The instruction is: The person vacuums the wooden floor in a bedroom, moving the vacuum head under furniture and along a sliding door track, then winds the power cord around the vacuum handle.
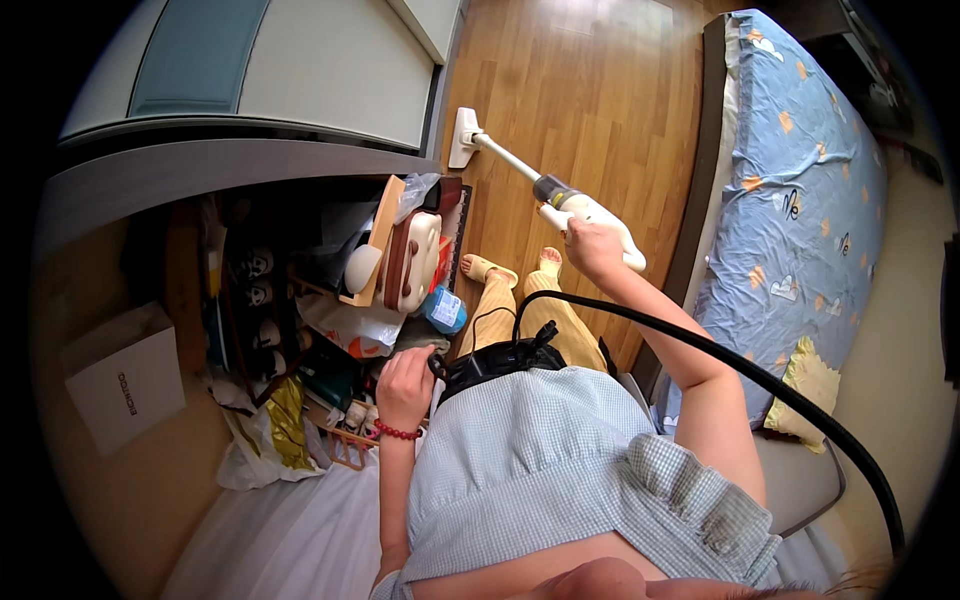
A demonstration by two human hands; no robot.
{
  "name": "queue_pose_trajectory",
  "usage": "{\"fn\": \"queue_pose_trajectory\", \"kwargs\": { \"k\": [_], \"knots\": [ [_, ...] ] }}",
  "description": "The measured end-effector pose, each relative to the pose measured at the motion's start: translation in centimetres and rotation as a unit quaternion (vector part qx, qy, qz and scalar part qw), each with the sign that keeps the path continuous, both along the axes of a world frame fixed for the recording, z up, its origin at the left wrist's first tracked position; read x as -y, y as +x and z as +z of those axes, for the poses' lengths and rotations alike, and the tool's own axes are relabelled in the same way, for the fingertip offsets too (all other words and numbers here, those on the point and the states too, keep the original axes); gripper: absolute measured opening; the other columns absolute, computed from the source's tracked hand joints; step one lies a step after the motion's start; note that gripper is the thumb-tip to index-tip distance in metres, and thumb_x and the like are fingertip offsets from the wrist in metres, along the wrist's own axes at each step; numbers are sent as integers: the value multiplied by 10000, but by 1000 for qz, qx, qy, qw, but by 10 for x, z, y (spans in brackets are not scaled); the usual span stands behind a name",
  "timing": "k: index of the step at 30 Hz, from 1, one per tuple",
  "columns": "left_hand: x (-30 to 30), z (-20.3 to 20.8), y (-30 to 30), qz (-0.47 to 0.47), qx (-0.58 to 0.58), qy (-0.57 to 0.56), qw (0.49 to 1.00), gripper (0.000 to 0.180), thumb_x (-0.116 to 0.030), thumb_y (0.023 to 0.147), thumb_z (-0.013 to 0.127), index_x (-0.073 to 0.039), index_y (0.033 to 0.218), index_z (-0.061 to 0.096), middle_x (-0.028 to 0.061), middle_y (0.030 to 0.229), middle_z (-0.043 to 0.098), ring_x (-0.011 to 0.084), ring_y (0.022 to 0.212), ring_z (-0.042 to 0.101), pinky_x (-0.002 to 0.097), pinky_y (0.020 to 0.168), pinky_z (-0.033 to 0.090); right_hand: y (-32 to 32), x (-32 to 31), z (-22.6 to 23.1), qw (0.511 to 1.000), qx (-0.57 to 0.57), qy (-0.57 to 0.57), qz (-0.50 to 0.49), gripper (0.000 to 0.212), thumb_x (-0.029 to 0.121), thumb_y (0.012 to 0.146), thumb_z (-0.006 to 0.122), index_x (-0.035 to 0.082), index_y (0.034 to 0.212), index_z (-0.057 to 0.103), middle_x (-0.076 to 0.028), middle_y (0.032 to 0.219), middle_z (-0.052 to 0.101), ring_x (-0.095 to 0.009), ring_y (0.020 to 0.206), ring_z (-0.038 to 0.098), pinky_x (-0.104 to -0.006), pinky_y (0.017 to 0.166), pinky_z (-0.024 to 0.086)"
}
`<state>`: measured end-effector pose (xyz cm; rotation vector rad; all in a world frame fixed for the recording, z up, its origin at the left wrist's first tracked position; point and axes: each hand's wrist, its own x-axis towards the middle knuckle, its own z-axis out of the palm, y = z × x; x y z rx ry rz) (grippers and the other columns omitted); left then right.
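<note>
My right hand (pixel 594 248) is closed around the handle of a white stick vacuum cleaner (pixel 606 219). Its clear grey dust cup (pixel 553 190) and thin white tube point away to the far left. At the tube's end, the flat floor head (pixel 464 138) lies on the wood floor beside the cabinet's corner. My left hand (pixel 404 386), with a red bead bracelet on the wrist, is at my waist next to a black waist pack (pixel 490 366). Its fingers are curled and pressed together by a small black part; what they hold is hidden.
To the right stands a bed (pixel 800 190) with a blue patterned sheet. A crowded shelf (pixel 330 260) is on the left, near a blue-labelled tub (pixel 444 310) and a white paper bag (pixel 125 378). A black cable (pixel 690 345) arches from my waist over my right arm.
</note>
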<state>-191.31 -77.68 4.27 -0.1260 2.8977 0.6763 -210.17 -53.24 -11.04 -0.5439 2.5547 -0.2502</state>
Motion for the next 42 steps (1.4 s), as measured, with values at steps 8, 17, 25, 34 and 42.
{"fn": "queue_pose_trajectory", "kwargs": {
  "k": [8, 17, 25, 34, 42],
  "knots": [
    [-1, -5, -8, -26, -5, 14, 1000, 254, 29, 659, 504, -42, 898, 549, 89, 822, 565, 239, 778, 545, 324, 696, 434, 19, 11, -13, 1000, -6, 2, -10, 310, 324, 699, 618, 53, 829, 544, -107, 605, 588, -241, 561, 590, -360, 470, 437],
    [-10, 1, -11, -43, 5, 7, 999, 266, 29, 651, 507, -37, 906, 546, 94, 834, 563, 244, 795, 545, 325, 713, 434, 48, 12, -26, 992, 10, 18, -128, 250, 288, 767, 539, 52, 844, 507, -135, 618, 592, -285, 558, 588, -397, 489, 449],
    [-22, 3, -4, -37, 10, 2, 999, 290, 29, 635, 504, -37, 915, 542, 96, 846, 559, 251, 805, 540, 327, 720, 432, 53, 0, -22, 982, 28, 2, -186, 265, 283, 748, 564, 51, 847, 484, -150, 636, 588, -290, 595, 594, -393, 518, 458],
    [-36, -1, 0, -37, -15, 2, 999, 220, -5, 689, 511, -39, 903, 549, 83, 818, 561, 232, 773, 543, 315, 690, 433, 50, -54, 13, 980, 68, 50, -178, 254, 263, 745, 552, 42, 862, 504, -156, 721, 598, -301, 677, 596, -389, 593, 465],
    [-70, -6, -5, -33, -22, 26, 999, 187, -1, 707, 517, -36, 886, 558, 104, 809, 562, 256, 779, 546, 329, 707, 434, 79, -102, 14, 990, 82, 26, -108, 309, 226, 730, 567, 59, 982, 507, -157, 732, 593, -310, 685, 585, -411, 598, 446]
  ]
}}
